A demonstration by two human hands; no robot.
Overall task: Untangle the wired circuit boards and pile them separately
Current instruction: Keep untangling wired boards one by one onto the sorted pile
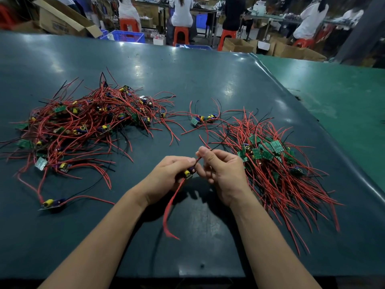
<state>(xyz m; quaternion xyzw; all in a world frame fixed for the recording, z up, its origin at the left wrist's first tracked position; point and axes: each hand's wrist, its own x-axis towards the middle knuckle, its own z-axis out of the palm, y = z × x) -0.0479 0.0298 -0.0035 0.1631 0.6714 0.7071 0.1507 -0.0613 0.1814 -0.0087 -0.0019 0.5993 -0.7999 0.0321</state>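
Scene: a dark green tabletop (187, 80) seen from above, two bare forearms reaching in from the near edge.
Left hand (166, 174): grip clenched around a small circuit board (188, 173), held just above the tabletop, its red wires (170, 207) trailing toward the viewer.
Right hand (220, 174): grip pinching one of that board's wires between thumb and fingers, beside the left hand.
Tangled heap (83, 126): far left, boards knotted in red and black wire.
Sorted pile (275, 167): right, just beside the right hand, wires lying roughly parallel.
Small cluster (203, 118): a few boards between the two piles.
Doing it well: probably draw the pinched wire straight and free, hold the board steady, then lay it on the sorted pile with wires aligned.
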